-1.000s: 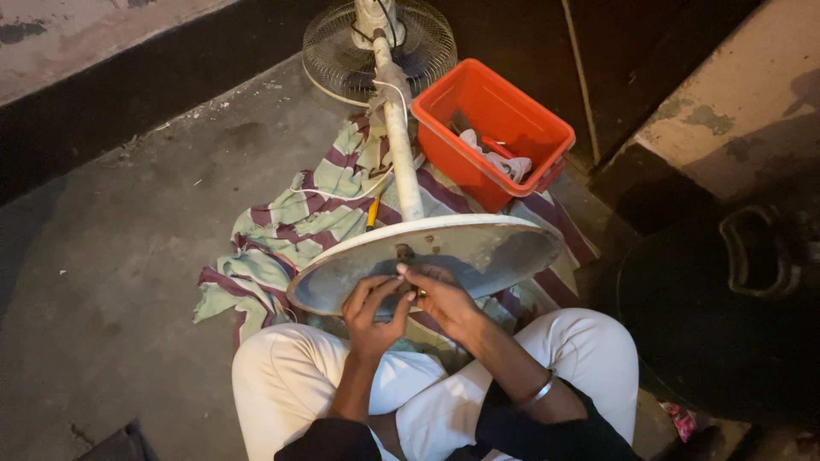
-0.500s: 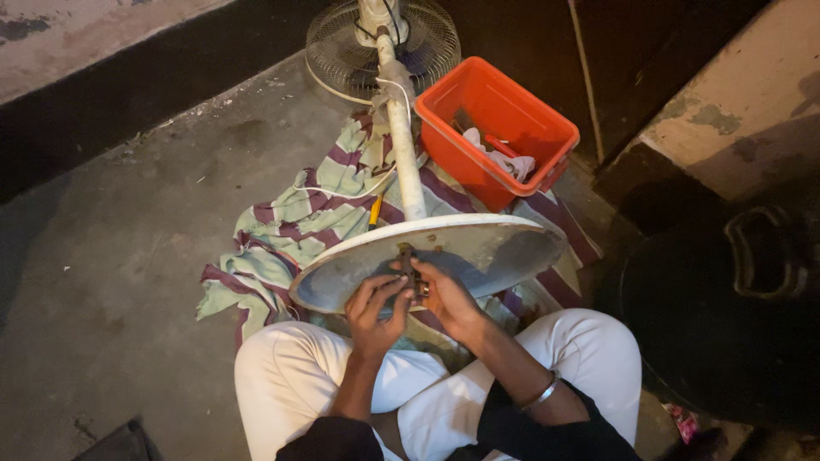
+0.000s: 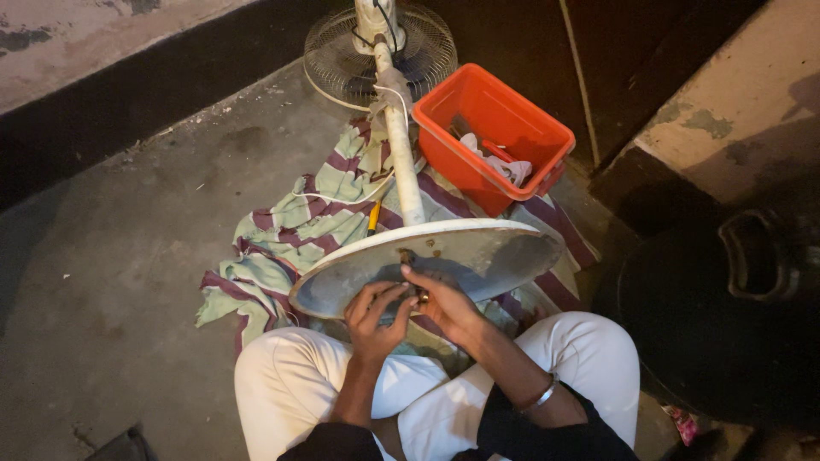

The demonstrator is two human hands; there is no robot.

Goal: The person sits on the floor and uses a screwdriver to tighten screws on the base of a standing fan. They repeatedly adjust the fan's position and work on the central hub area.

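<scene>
- Head view, looking straight down: a person sits cross-legged on the concrete floor (image 3: 111, 282) in pale trousers, a pedestal fan laid flat in front of them.
- The fan's round base (image 3: 444, 256) is tipped on edge toward the knees, its grey underside facing the camera.
- Left hand (image 3: 376, 314) sits at the lower middle of that underside, fingers curled in; its grip looks closed on something small, though what it pinches is too small to make out.
- Right hand (image 3: 444, 300) is just beside it, touching it, fingertips pressed to the centre of the base near a small brass-coloured fitting (image 3: 422, 296) (a nut or a ring, I cannot tell which); its grip is bent, not flat, and whether it truly clamps the fitting is unclear.
- A metal bangle (image 3: 540, 394) sits on the right wrist.
- The white pole (image 3: 400, 158) runs away from the base to the wire fan guard (image 3: 380, 47) at the top of the picture.
- Under the pole lies a striped green and maroon cloth (image 3: 290, 235), with a yellow-handled tool (image 3: 374, 216) on it beside the pole.
- A red plastic tub (image 3: 495, 128) stands right of the pole, holding rags.
</scene>
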